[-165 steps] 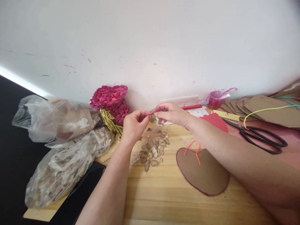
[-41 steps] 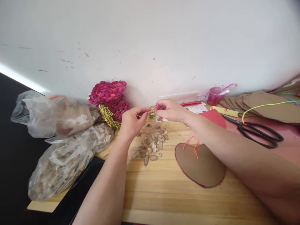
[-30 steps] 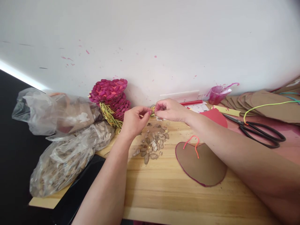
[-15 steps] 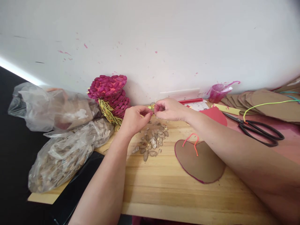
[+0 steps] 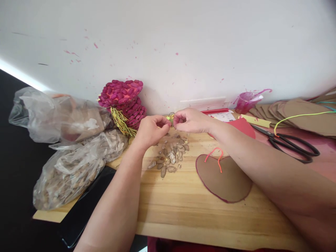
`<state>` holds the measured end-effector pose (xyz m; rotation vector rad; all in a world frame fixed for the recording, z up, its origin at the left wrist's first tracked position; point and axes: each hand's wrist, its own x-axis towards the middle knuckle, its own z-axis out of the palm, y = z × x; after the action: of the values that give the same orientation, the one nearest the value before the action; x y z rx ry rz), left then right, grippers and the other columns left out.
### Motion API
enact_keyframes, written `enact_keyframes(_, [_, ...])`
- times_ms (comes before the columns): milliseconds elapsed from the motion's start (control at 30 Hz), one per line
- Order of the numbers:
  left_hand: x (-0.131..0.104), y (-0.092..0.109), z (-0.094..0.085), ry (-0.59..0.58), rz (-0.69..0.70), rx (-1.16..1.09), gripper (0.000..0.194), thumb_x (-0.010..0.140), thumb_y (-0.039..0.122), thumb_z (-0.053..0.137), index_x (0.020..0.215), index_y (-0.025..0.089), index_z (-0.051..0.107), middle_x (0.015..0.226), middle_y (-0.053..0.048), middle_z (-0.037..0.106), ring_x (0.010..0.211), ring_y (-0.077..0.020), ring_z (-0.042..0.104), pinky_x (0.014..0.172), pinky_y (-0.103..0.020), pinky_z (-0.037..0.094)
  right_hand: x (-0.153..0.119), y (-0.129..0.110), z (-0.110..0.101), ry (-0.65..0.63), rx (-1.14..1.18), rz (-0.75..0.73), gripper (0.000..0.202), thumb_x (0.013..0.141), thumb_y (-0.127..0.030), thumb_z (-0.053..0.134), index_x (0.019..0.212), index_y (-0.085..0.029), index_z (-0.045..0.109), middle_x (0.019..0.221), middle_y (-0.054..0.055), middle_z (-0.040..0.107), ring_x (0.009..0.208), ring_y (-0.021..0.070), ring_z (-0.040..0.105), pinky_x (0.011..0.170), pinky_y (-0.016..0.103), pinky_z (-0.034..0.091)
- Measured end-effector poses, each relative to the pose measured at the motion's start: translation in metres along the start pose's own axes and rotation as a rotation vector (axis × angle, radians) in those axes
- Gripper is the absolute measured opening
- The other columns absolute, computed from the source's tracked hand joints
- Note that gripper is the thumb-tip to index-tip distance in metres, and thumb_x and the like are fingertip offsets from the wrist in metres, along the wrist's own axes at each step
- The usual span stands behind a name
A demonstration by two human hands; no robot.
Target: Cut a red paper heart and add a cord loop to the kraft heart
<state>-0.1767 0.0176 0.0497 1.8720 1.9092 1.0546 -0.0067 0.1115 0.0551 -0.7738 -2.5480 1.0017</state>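
My left hand point(image 5: 153, 130) and my right hand point(image 5: 190, 120) are close together near the wall, each with thumb and fingers pinched. What either pinch holds, if anything, is too small to make out. A small yellow-green item point(image 5: 170, 117) shows just behind the fingertips. Below the hands, a loose spread of peanut shells point(image 5: 172, 157) lies on the wooden table point(image 5: 170, 206). To the right, partly under my right forearm, rests a brown heart-shaped cardboard point(image 5: 223, 178) with an orange cord loop point(image 5: 217, 150) at its top.
At left are two plastic bags point(image 5: 70, 175), a black flat object point(image 5: 76, 213) and a stack of magenta peanut-covered pieces point(image 5: 123, 98). At right stand a pink-stained cup point(image 5: 245, 102), black scissors point(image 5: 296, 145), red paper point(image 5: 243, 126) and cardboard pieces point(image 5: 301, 115).
The view has shifted slightly. My hands remain pinched, with the fingertips slightly farther apart.
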Motion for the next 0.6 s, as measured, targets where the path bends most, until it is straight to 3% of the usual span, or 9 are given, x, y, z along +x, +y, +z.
enact_keyframes(167, [-0.0006,-0.0021,-0.0022,-0.017,-0.008,-0.053,0.022,0.076,0.03,0.065,0.085,0.015,0.077,0.075,-0.003,0.074,0.063,-0.015,0.061,0.061,-0.024,0.048,-0.0011,0.0004,-0.0005,-0.009,0.012,0.002,0.016,0.068,-0.026,0.056,0.078,-0.017,0.065,0.073,0.0,0.061,0.065,0.0131,0.049,0.06,0.026,0.033])
enact_keyframes(600, [-0.0009,-0.001,-0.0012,-0.04,-0.023,-0.038,0.022,0.077,0.034,0.066,0.078,0.014,0.075,0.068,-0.002,0.07,0.058,-0.0133,0.057,0.056,-0.023,0.043,-0.0014,0.0011,-0.0012,-0.008,0.025,0.004,0.013,0.067,-0.024,0.055,0.075,-0.018,0.063,0.068,-0.002,0.055,0.062,0.0116,0.044,0.058,0.027,0.031])
